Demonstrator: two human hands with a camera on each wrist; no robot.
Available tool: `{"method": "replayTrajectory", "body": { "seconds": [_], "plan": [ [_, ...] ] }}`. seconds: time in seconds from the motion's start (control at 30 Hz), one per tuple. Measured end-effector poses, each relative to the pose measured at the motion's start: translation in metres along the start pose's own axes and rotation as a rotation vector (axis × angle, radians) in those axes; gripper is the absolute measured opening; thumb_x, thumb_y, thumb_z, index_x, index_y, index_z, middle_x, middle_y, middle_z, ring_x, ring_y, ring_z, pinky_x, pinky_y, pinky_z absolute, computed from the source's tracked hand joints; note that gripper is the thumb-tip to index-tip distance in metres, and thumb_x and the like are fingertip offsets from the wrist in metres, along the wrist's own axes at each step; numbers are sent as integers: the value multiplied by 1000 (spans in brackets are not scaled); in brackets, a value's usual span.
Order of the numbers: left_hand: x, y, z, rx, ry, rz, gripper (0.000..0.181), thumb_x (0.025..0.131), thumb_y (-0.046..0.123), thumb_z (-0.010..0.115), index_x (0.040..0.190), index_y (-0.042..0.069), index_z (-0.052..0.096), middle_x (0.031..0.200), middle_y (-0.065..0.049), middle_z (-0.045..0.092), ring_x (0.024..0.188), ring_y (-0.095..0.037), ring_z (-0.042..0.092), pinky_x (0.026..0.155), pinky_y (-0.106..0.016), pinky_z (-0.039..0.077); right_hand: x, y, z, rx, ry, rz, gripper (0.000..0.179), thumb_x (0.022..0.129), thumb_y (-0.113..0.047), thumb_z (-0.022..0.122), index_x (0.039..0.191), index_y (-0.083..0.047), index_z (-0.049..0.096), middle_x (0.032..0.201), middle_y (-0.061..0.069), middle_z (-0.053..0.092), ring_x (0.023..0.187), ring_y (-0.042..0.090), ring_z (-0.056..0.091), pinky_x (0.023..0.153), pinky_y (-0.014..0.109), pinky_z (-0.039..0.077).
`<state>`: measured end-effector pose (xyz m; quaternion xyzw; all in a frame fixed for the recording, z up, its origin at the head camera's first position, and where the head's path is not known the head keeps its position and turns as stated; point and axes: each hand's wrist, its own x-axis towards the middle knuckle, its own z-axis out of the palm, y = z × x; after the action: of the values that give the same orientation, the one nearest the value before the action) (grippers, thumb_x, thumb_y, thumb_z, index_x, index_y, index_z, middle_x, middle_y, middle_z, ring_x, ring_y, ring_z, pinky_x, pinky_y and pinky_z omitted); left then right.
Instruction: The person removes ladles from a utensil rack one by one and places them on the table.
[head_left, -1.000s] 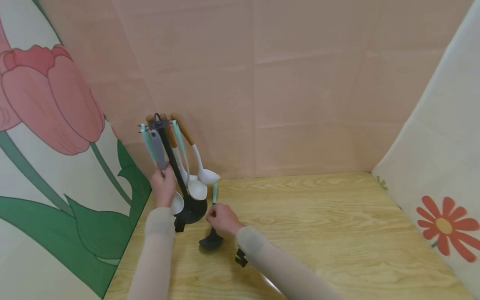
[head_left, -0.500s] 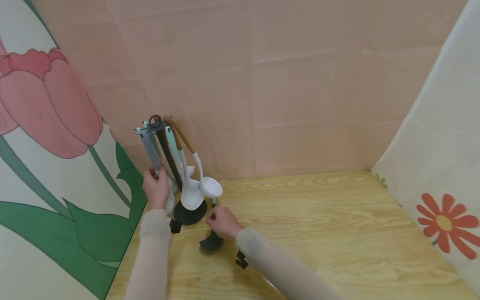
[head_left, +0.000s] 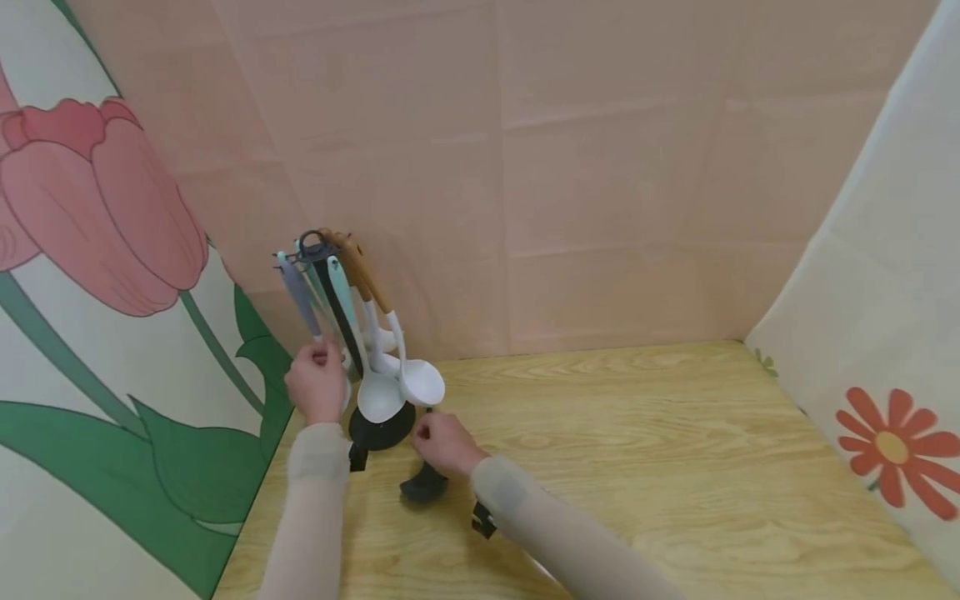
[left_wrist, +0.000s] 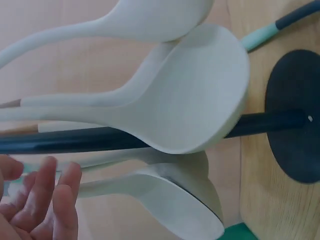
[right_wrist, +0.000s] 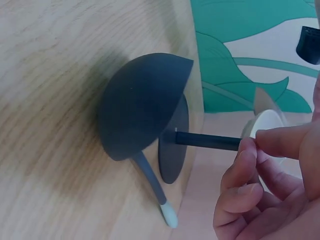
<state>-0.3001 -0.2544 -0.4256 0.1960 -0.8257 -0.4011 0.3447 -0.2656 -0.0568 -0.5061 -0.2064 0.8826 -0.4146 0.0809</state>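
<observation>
My left hand (head_left: 317, 385) holds the neck of a white ladle just below its grey handle (head_left: 298, 296). This ladle hangs on a black utensil stand with a round base (head_left: 381, 431). In the left wrist view, my fingers (left_wrist: 52, 192) curl by the ladle necks, and a white ladle bowl (left_wrist: 185, 210) hangs beside them. Right of the pole, a mint-handled ladle (head_left: 381, 398) hangs near a wooden-handled one (head_left: 423, 383). My right hand (head_left: 448, 444), loosely curled and holding nothing, hovers above a black ladle (right_wrist: 145, 107) lying on the table. Its mint handle end (right_wrist: 170, 215) points toward the back.
The stand is at the left of the wood-grain table (head_left: 637, 467), close to the pink back cloth (head_left: 525, 208). A tulip-printed cloth (head_left: 105, 217) borders the left, and a white flower-printed cloth (head_left: 885, 317) the right. A black camera (head_left: 483, 518) sits under the right wrist.
The stand has turned, and its hanging ladles have shifted round and swung. My left hand moved with the grey-handled ladle, left and then slightly back right. My right hand has stayed still.
</observation>
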Motion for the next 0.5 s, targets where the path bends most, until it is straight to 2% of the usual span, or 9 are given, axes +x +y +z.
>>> {"method": "replayTrajectory", "body": {
  "seconds": [0.13,0.27,0.4,0.5],
  "plan": [
    [-1,2,0,2,-46,19,39,101,39,56,106,5,76,99,-16,75,91,-37,70,82,-54,52,4,-6,-4,13,-5,-56,10,94,-11,64,86,-12,70,74,-6,59,63,5,52,59,21,47],
    [0,3,3,-65,-87,79,34,103,29,58,121,3,70,110,-19,73,100,-37,70,87,-53,53,9,-18,-11,33,0,-101,5,95,-12,66,95,-10,70,78,-5,64,66,5,55,62,22,49],
    [3,2,7,-111,-149,128,36,104,22,56,131,-1,63,118,-24,69,105,-40,68,88,-53,54,15,-33,-18,45,17,-166,19,94,-11,68,111,-4,68,89,1,70,79,10,63,73,24,52],
    [4,2,11,-90,-194,133,37,104,19,54,134,-2,59,121,-26,67,103,-41,69,86,-52,55,19,-42,-22,57,17,-212,31,94,-9,66,124,-1,63,103,7,73,94,18,69,84,26,53]
  ]
}}
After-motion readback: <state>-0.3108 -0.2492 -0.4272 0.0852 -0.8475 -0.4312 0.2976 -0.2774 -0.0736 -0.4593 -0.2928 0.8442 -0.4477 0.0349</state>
